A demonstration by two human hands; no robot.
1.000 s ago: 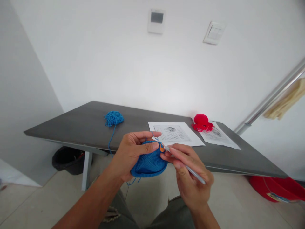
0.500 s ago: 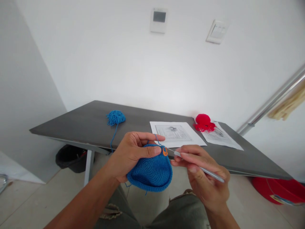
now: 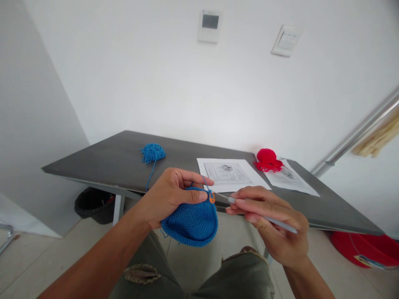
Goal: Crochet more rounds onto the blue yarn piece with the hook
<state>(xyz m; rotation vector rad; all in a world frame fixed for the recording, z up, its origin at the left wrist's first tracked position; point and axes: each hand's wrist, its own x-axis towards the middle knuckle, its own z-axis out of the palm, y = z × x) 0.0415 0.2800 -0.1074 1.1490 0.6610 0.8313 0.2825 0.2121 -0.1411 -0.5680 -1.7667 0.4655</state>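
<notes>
My left hand (image 3: 177, 193) pinches the upper edge of a round blue crochet piece (image 3: 191, 220), its index finger stretched out with yarn running by it. An orange stitch marker (image 3: 212, 197) hangs on the rim close to my thumb tip. Between the fingers of my right hand (image 3: 271, 220) is a crochet hook (image 3: 279, 224) with a grey handle, its thin metal shaft reaching the rim beside the marker. The hook's tip is too small to make out. From a loose heap of blue yarn (image 3: 152, 153) on the table, a strand runs down toward my left hand.
On the dark grey table (image 3: 106, 158) lie a printed sheet (image 3: 229, 172) and a second sheet (image 3: 296, 178) with a red crocheted piece (image 3: 267, 160) on it. A black bucket (image 3: 95, 205) stands below left, a red tub (image 3: 364, 249) below right. The wall rises behind the table.
Both hands have moved a little apart: my left hand with the crochet piece slightly left and up, my right hand with the hook slightly right. Both grips stay the same.
</notes>
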